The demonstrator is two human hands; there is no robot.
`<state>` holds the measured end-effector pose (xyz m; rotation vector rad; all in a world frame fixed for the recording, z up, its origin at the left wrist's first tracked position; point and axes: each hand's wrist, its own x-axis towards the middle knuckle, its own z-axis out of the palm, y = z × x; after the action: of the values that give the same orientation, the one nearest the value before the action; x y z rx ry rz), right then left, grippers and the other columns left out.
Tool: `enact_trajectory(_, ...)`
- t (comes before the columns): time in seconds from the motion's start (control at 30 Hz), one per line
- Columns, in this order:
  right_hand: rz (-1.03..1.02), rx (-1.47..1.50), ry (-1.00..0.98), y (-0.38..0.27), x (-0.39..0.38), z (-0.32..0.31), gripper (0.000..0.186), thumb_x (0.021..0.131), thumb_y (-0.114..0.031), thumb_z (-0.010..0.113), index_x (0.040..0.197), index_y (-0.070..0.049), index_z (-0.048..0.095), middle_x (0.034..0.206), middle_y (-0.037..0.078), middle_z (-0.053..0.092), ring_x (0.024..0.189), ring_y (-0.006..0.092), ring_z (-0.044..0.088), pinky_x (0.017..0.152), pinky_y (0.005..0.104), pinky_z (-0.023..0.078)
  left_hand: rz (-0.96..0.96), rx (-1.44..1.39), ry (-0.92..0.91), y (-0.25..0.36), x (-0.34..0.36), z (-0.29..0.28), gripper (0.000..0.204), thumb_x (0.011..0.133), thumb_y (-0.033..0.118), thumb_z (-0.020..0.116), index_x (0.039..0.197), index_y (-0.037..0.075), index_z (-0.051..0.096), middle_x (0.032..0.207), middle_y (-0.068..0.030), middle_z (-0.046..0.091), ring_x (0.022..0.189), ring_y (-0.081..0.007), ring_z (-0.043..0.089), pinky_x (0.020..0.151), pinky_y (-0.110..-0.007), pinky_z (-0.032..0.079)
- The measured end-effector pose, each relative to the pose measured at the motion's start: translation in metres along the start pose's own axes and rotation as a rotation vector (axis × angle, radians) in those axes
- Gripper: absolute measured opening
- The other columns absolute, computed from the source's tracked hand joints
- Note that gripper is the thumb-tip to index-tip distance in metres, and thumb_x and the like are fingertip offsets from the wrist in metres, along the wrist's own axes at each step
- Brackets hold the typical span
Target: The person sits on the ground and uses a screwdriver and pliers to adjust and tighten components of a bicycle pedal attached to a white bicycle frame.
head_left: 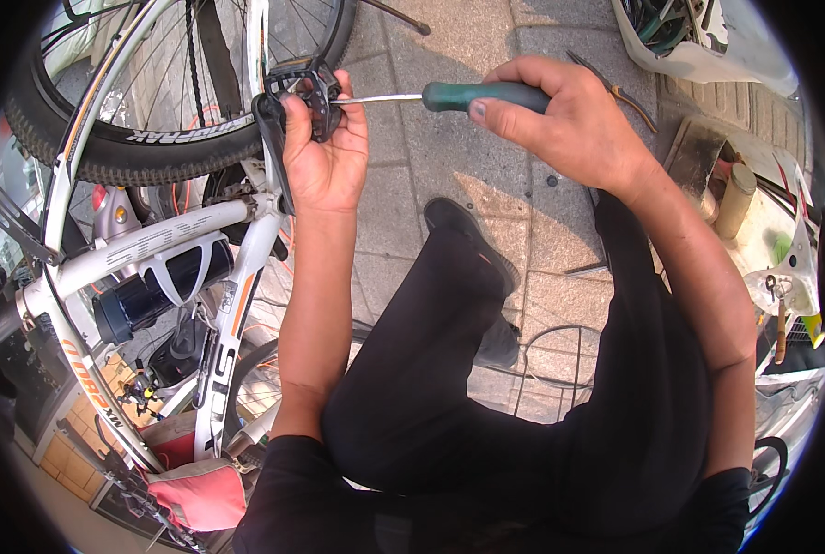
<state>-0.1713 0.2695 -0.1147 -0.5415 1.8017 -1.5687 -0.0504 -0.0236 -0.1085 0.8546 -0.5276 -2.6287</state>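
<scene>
My left hand (329,157) is closed round a black bicycle pedal (303,85), thumb on the near side and fingers behind it. The pedal sits at the end of a dark crank arm (272,138) on a white bicycle frame (154,231). In my right hand (570,120) is a screwdriver (473,96) with a green and dark handle, held level. Its thin metal shaft points left and reaches the pedal between my left thumb and fingers. The exact spot where the tip meets the pedal is hidden.
A black knobby tyre (135,162) and a dark bottle (168,291) in a white cage are at left. Pliers (630,97) lie on the paving beyond my right hand. A white container (736,55) of tools stands far right, with a cluttered tray (764,268) nearer.
</scene>
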Motion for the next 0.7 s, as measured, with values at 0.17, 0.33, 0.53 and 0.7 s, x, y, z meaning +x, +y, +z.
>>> enact_trajectory(0.17, 0.005, 0.048, 0.050, -0.001, 0.000, 0.005, 0.043, 0.096, -0.040, 0.079, 0.114, 0.000, 0.075, 0.082, 0.006, 0.070, 0.077, 0.0129, 0.062, 0.072, 0.0324, 0.053, -0.004, 0.003, 0.009, 0.000, -0.001, 0.001, 0.038, 0.101, 0.025, 0.073, 0.132, 0.003, 0.065, 0.131, -0.0123, 0.072, 0.130, -0.0384, 0.065, 0.096, -0.048, 0.062)
enact_trajectory(0.33, 0.005, 0.094, 0.097, 0.008, 0.004, 0.009, 0.044, 0.096, -0.040, 0.081, 0.115, -0.001, 0.071, 0.087, 0.005, 0.070, 0.080, 0.0116, 0.062, 0.073, 0.0308, 0.053, -0.001, 0.039, -0.018, 0.000, -0.001, 0.002, 0.038, 0.102, 0.027, 0.072, 0.132, 0.004, 0.066, 0.131, -0.0125, 0.073, 0.130, -0.0375, 0.065, 0.098, -0.049, 0.061)
enact_trajectory(0.53, -0.052, 0.102, 0.052, 0.015, -0.003, 0.007, 0.045, 0.092, -0.035, 0.087, 0.117, -0.003, 0.067, 0.093, 0.004, 0.071, 0.085, 0.0112, 0.065, 0.075, 0.0303, 0.054, 0.017, 0.046, 0.012, -0.002, 0.000, 0.002, 0.040, 0.102, 0.027, 0.073, 0.132, 0.002, 0.066, 0.131, -0.0127, 0.073, 0.130, -0.0368, 0.065, 0.101, -0.051, 0.061)
enact_trajectory(0.7, -0.106, -0.034, 0.148, 0.006, -0.008, 0.004, 0.048, 0.091, -0.034, 0.087, 0.119, 0.000, 0.069, 0.089, 0.010, 0.074, 0.083, 0.0157, 0.071, 0.075, 0.0330, 0.058, -0.014, 0.015, 0.001, 0.000, 0.001, 0.001, 0.040, 0.102, 0.028, 0.072, 0.131, 0.002, 0.067, 0.130, -0.0131, 0.073, 0.131, -0.0366, 0.065, 0.102, -0.052, 0.060)
